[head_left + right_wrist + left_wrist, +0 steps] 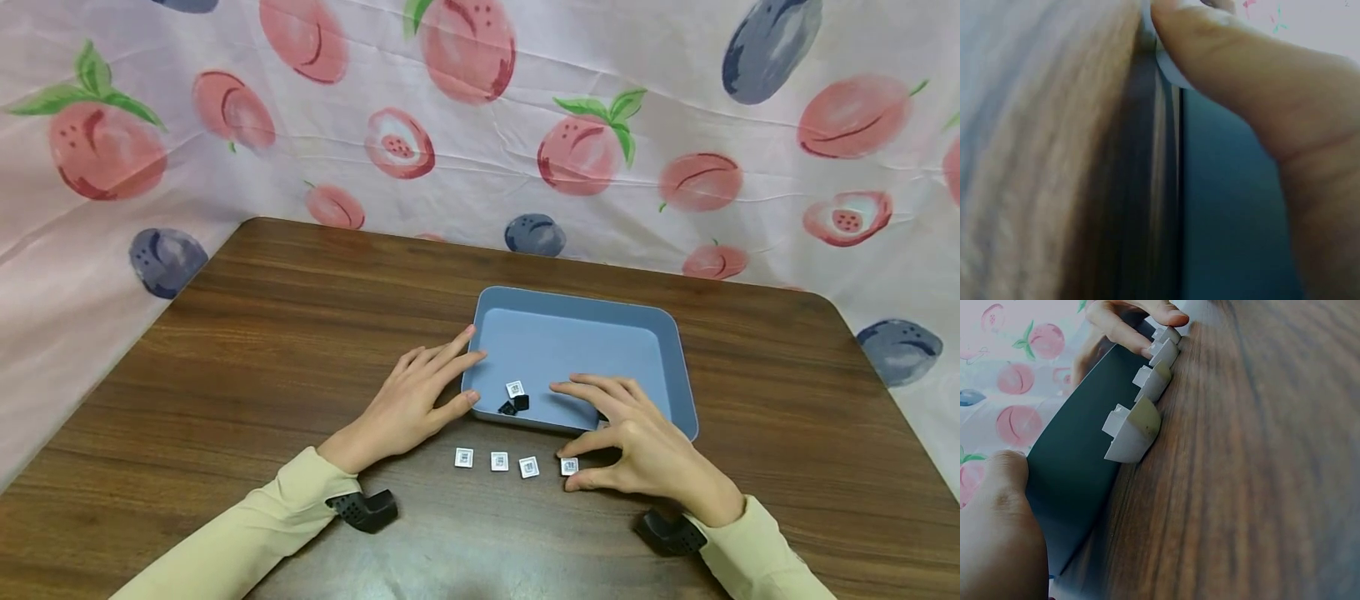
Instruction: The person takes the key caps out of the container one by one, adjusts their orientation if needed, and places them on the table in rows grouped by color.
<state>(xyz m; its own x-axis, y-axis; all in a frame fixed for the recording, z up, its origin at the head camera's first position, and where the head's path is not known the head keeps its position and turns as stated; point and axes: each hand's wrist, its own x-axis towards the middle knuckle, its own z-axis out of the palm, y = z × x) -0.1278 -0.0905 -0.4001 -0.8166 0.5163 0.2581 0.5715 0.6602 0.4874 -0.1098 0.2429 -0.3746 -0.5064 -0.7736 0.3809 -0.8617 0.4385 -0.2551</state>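
My left hand (408,400) lies with spread fingers over the left rim of a blue tray (480,321). In front of the tray, several small white square pieces, like keycaps turned stem-up, form a row; the leftmost keycap (463,457) is nearest my left hand. At the row's right end, my right hand (645,442) pinches a white keycap (569,467) between thumb and index finger, its other fingers over the tray. In the right wrist view the thumb (1229,69) hides most of that keycap. Inside the tray sit a white keycap (514,389) and black pieces (514,406).
The brown wood-grain table (315,292) extends around the tray. Behind it hangs a fruit-print cloth (480,167). Black wrist devices (367,510) sit on both wrists. Part of a small pale piece (603,423) shows beneath the right hand at the tray's front.
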